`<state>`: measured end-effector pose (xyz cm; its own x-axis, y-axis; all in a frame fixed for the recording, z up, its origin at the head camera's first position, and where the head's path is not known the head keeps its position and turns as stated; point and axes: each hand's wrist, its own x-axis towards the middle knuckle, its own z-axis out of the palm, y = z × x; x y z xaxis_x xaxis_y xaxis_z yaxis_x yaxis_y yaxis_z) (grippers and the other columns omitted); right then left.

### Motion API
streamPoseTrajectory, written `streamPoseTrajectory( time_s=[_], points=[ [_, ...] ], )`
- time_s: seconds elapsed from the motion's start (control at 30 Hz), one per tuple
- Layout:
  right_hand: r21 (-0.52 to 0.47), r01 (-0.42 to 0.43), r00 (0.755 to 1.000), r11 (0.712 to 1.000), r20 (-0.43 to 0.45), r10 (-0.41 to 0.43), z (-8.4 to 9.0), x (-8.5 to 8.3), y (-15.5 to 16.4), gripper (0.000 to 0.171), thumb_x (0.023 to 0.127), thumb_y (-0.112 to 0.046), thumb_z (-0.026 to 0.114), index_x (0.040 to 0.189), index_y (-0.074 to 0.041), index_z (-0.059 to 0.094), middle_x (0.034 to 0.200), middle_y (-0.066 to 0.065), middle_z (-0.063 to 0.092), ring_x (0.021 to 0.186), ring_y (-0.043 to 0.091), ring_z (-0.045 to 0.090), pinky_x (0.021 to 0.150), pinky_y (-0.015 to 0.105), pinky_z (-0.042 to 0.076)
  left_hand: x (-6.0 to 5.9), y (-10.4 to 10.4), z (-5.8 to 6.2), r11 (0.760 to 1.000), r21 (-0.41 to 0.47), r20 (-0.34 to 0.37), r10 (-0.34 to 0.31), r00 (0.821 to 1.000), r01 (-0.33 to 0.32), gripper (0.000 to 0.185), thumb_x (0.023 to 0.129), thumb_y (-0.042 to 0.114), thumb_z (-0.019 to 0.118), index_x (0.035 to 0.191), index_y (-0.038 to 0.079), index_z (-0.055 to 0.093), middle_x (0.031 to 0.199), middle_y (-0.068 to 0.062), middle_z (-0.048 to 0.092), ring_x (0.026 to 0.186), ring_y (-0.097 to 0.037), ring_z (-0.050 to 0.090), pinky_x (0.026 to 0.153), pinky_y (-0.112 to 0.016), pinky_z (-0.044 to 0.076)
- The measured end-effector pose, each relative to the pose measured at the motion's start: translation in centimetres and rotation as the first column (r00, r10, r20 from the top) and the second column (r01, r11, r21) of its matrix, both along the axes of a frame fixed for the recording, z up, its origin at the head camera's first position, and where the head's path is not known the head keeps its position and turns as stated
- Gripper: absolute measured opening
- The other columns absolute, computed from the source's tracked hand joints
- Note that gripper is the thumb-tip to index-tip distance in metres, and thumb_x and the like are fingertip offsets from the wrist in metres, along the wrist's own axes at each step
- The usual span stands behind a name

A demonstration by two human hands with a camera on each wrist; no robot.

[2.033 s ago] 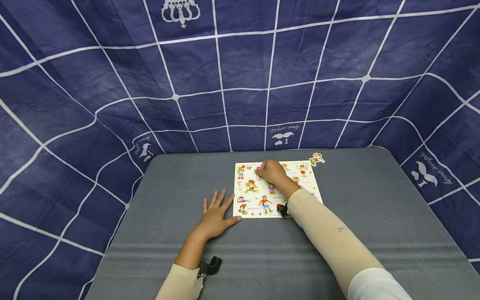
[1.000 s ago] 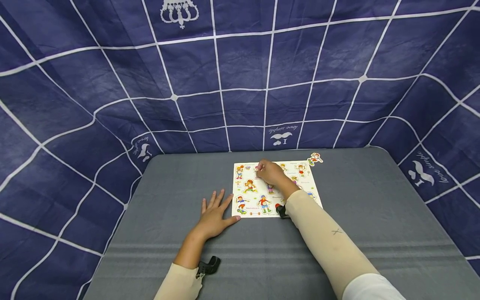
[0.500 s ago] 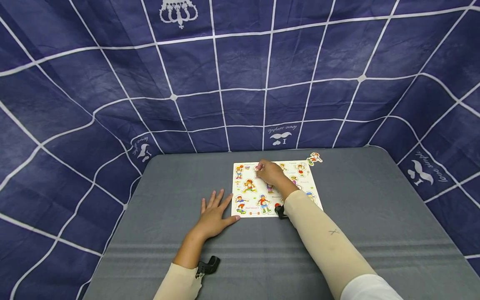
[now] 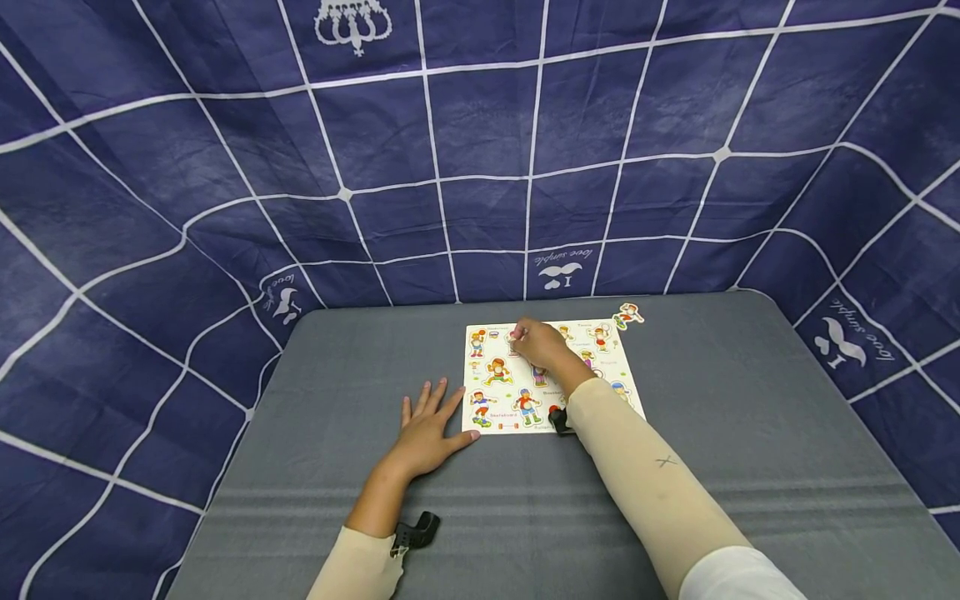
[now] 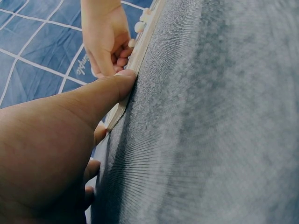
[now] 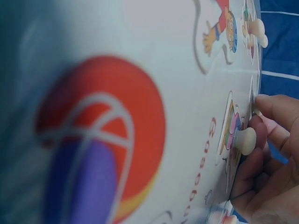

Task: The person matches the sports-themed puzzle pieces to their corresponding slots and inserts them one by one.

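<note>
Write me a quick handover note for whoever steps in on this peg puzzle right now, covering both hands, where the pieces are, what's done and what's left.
Left hand: flat on the grey table, fingers straight, thumb against the left edge of the puzzle board, steadying it.
Right hand: over the board's upper middle, fingers curled at a piece there; whether that piece is fully seated cannot be told.
Done: most of the figure pieces visible on the board sit in their cutouts.
Left: one loose piece lies on the table just beyond the board's far right corner; it looks not yet placed.
</note>
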<state>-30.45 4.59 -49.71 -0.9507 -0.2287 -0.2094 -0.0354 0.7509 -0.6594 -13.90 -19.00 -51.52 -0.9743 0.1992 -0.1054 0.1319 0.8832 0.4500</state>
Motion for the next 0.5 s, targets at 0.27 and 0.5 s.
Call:
streamPoseTrajectory(
  time_s=[0.27, 0.5],
  points=[
    [-0.013, 0.015, 1.0, 1.0, 0.003, -0.015, 0.22, -0.09, 0.03, 0.013, 0.098, -0.025, 0.064, 0.105, -0.016, 0.06, 0.053, -0.002, 0.047, 0.038, 0.011, 0.045, 0.038, 0.023, 0.038, -0.07, 0.06, 0.23, 1.0, 0.001, -0.002, -0.001, 1.0, 0.001, 0.084, 0.09, 0.065, 0.063, 0.16, 0.029, 0.033, 0.171, -0.009, 0.016, 0.159, -0.037, 0.003, 0.122, -0.068, -0.003],
    [-0.055, 0.021, 0.999, 0.998, 0.042, -0.019, 0.66, 0.23, 0.28, 0.016, 0.097, -0.027, 0.067, 0.106, -0.015, 0.062, 0.065, 0.0, 0.053, 0.044, 0.012, 0.047, 0.043, 0.025, 0.041, 0.06, 0.01, 0.12, 1.0, 0.011, -0.004, -0.002, 1.0, 0.002, 0.084, 0.09, 0.065, 0.063, 0.159, 0.028, 0.034, 0.171, -0.009, 0.017, 0.159, -0.038, 0.004, 0.122, -0.069, -0.003]
  ],
)
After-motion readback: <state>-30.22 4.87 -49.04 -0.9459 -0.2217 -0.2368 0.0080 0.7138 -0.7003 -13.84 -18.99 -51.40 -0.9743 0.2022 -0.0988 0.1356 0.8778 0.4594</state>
